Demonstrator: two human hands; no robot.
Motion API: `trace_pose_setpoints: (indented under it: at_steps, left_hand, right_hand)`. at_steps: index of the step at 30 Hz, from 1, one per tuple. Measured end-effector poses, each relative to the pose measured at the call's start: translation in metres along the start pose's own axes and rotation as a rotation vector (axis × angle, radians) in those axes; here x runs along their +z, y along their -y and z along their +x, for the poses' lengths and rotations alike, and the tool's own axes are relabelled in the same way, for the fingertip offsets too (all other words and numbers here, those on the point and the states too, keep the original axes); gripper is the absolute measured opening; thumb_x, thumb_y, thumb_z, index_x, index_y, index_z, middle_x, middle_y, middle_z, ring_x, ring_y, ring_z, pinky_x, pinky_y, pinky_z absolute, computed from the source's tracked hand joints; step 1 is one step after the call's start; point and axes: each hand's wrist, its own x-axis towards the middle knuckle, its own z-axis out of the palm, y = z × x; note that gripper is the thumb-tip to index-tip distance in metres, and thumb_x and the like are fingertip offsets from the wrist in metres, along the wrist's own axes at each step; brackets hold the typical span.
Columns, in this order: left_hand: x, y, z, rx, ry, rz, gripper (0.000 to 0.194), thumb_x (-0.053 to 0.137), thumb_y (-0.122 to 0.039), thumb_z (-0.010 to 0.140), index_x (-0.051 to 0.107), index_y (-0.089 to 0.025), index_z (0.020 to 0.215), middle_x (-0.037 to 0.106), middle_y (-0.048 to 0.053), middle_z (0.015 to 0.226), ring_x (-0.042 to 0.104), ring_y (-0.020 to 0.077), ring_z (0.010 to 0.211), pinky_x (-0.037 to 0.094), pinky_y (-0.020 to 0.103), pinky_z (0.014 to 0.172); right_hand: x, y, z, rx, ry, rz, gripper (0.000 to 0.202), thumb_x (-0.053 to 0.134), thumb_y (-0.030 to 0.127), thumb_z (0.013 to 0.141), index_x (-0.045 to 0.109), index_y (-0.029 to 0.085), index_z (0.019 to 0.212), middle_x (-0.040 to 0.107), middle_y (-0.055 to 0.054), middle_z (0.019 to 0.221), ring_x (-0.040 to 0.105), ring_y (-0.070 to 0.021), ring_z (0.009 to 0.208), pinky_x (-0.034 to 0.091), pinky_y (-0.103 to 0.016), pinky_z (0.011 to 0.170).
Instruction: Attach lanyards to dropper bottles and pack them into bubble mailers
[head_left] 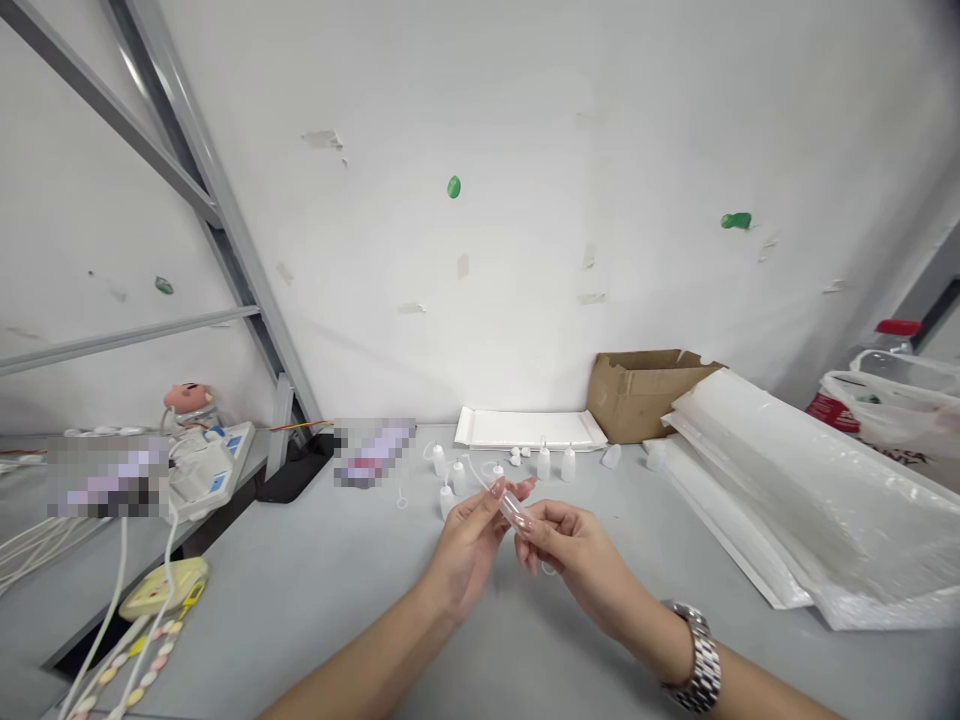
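Observation:
Between my two hands, over the middle of the grey table, is a small clear tube-like piece [514, 510]. My left hand [474, 535] pinches its upper left end, and my right hand [559, 535] pinches its lower right end. Just beyond the hands stand several small white bottles, among them one at the left [439, 460] and one at the right [568, 464]. A few small white caps [516, 457] lie among them. Thin white loops rest on the table, one left of the bottles [401, 498] and one partly hidden below my right hand.
A white padded envelope [529, 428] lies by the wall beside an open cardboard box [637, 400]. Bubble mailers [817, 490] cover the right side. At the left are a power strip [217, 470], cables and a yellow case [163, 588].

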Motion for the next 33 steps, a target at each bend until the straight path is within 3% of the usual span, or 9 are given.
trace_pose_setpoints:
  at_steps: [7,11,14,17,22,28,33]
  left_hand:
    - [0.001,-0.002,-0.002,0.061,0.117,0.097,0.026,0.055,-0.036,0.081,0.070,-0.015,0.083,0.068,0.010,0.102,0.046,0.0247,0.117,0.031,0.036,0.099]
    - [0.003,-0.010,-0.002,0.038,0.129,0.062,0.038,0.048,-0.044,0.083,0.064,-0.017,0.104,0.066,0.010,0.107,0.051,0.0241,0.111,0.029,0.039,0.100]
    - [0.001,-0.015,-0.001,0.036,0.106,0.081,0.037,0.050,-0.043,0.082,0.065,-0.016,0.103,0.067,0.010,0.103,0.052,0.0234,0.108,0.031,0.037,0.099]
    - [-0.001,-0.017,-0.001,0.043,0.077,0.154,0.028,0.057,-0.037,0.079,0.069,-0.015,0.091,0.068,0.010,0.097,0.055,0.0234,0.103,0.035,0.036,0.094]
    - [-0.001,-0.011,-0.001,0.112,0.005,0.228,0.022,0.064,-0.036,0.073,0.070,-0.015,0.075,0.068,0.010,0.094,0.056,0.0242,0.097,0.039,0.034,0.084]
    - [0.005,-0.003,-0.003,-0.006,0.006,0.015,0.020,0.070,-0.031,0.068,0.070,-0.016,0.081,0.068,0.011,0.103,0.050,0.0253,0.113,0.033,0.036,0.096]
    - [0.003,0.000,-0.003,-0.041,0.007,-0.013,0.021,0.067,-0.028,0.071,0.069,-0.017,0.089,0.063,0.009,0.115,0.044,0.0236,0.121,0.032,0.033,0.101]
  right_hand:
    - [-0.005,0.003,0.000,0.038,0.133,0.252,0.031,0.065,0.039,0.074,0.059,0.013,0.059,0.056,0.000,0.052,0.043,-0.0072,0.047,0.030,-0.023,0.050]
    - [-0.010,0.000,0.005,0.050,0.222,0.384,0.029,0.061,0.038,0.077,0.064,0.009,0.073,0.056,0.000,0.050,0.042,-0.0075,0.044,0.029,-0.023,0.049]
    - [-0.011,-0.004,0.006,0.123,0.248,0.422,0.031,0.062,0.038,0.076,0.065,0.008,0.079,0.057,-0.001,0.049,0.044,-0.0075,0.042,0.030,-0.023,0.048]
    - [-0.008,-0.006,0.004,0.163,0.227,0.366,0.033,0.062,0.042,0.076,0.064,0.009,0.075,0.061,-0.004,0.053,0.049,-0.0088,0.045,0.033,-0.023,0.049]
    - [-0.003,-0.004,0.002,0.062,0.109,0.162,0.031,0.065,0.043,0.073,0.065,0.011,0.074,0.063,-0.004,0.063,0.053,-0.0105,0.055,0.039,-0.025,0.058]
    - [-0.003,-0.010,0.004,0.005,0.055,0.122,0.032,0.066,0.043,0.072,0.064,0.012,0.067,0.057,-0.001,0.057,0.048,-0.0090,0.052,0.035,-0.023,0.053]
    - [-0.005,-0.014,0.006,0.047,0.105,0.204,0.032,0.065,0.042,0.073,0.063,0.011,0.065,0.057,-0.001,0.057,0.046,-0.0083,0.051,0.034,-0.023,0.053]
